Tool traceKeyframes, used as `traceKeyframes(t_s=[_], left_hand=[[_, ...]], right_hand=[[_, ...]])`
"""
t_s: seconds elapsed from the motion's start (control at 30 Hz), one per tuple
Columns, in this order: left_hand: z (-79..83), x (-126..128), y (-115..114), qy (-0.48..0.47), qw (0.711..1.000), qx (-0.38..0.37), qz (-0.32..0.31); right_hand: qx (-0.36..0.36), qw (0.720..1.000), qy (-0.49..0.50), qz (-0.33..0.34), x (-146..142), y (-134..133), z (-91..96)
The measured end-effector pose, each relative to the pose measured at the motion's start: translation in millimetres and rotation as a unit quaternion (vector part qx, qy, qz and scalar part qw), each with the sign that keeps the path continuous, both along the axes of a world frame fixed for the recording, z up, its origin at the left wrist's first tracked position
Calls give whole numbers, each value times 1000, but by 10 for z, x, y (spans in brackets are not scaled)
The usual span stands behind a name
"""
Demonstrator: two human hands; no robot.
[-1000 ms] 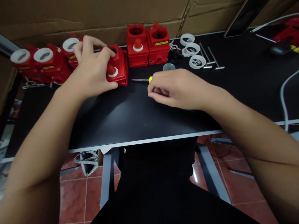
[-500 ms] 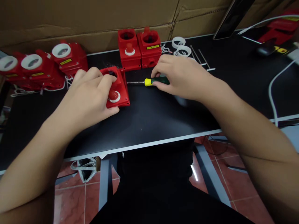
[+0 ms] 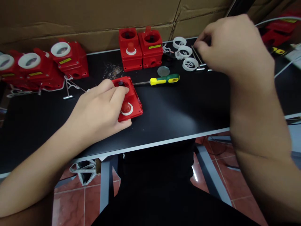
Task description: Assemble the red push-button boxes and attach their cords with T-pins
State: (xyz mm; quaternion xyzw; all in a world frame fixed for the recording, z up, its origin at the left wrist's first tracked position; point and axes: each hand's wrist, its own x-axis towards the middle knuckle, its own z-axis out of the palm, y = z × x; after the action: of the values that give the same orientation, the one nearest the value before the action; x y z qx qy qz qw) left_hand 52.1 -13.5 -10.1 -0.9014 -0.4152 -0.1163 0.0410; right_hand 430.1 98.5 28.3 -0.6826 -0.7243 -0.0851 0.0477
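Observation:
My left hand (image 3: 101,105) is wrapped over a red plastic housing cover (image 3: 135,106) with a round opening and a red knob in a white ring. Beyond the cover's right edge lies a screwdriver (image 3: 164,80) with a green and yellow handle, held by neither hand. At the back right, my right hand (image 3: 228,44) is closed, thumb and forefinger pinching at the upper end of a thin T-shaped metal rod (image 3: 199,58). The rod's crossbar rests on the black table; the hand hides part of a second one.
Two red boxes (image 3: 140,50) stand at the back beside several white rings (image 3: 184,51) and a clear disc (image 3: 163,71). Several red boxes with white rings (image 3: 39,69) stand at left. Crumbs (image 3: 114,70) lie on the black table (image 3: 164,116). Cardboard (image 3: 94,22) backs it.
My right hand has let go of the screwdriver and moved right to the metal rods. My left hand has shifted the red cover slightly right and nearer. The clear disc now shows.

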Motion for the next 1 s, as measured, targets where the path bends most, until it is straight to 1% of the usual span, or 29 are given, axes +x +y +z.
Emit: traceKeyframes(t_s=[0.1, 0.13, 0.2, 0.23, 0.33, 0.4, 0.5, 0.57, 0.67, 0.77, 0.87, 1.0], left_hand=[[35, 35, -58, 13, 999, 22, -41], [45, 46, -69, 14, 997, 24, -71], [49, 68, -79, 10, 993, 23, -118], [39, 80, -78, 17, 990, 3, -141], [-27, 108, -62, -3, 986, -11, -165], [-78, 118, -44, -20, 986, -5, -164], [-128, 113, -9, -28, 989, 4, -146], [-146, 97, 19, -24, 991, 4, -135], [-170, 64, 67, -30, 991, 4, -129], [-183, 42, 110, -29, 992, 7, -119], [-173, 53, 125, -28, 992, 4, -123], [-148, 94, 104, -51, 990, 5, -134]], right_hand=[[36, 997, 7, -61, 196, 97, -23], [37, 997, 9, -63, 253, 117, -29], [29, 999, 6, -45, 327, 132, -39], [23, 999, 3, -34, 337, 127, -44], [2, 1000, -11, -21, 272, 82, -59], [-25, 999, -22, -9, 196, 53, -70], [-67, 997, -44, 2, 144, 54, -89], [-92, 994, -54, 13, 175, 93, -106], [-130, 988, -68, 47, 265, 178, -137], [-144, 984, -83, 58, 310, 230, -157], [-156, 982, -90, 58, 294, 234, -151], [-174, 978, -66, 91, 267, 209, -122]])
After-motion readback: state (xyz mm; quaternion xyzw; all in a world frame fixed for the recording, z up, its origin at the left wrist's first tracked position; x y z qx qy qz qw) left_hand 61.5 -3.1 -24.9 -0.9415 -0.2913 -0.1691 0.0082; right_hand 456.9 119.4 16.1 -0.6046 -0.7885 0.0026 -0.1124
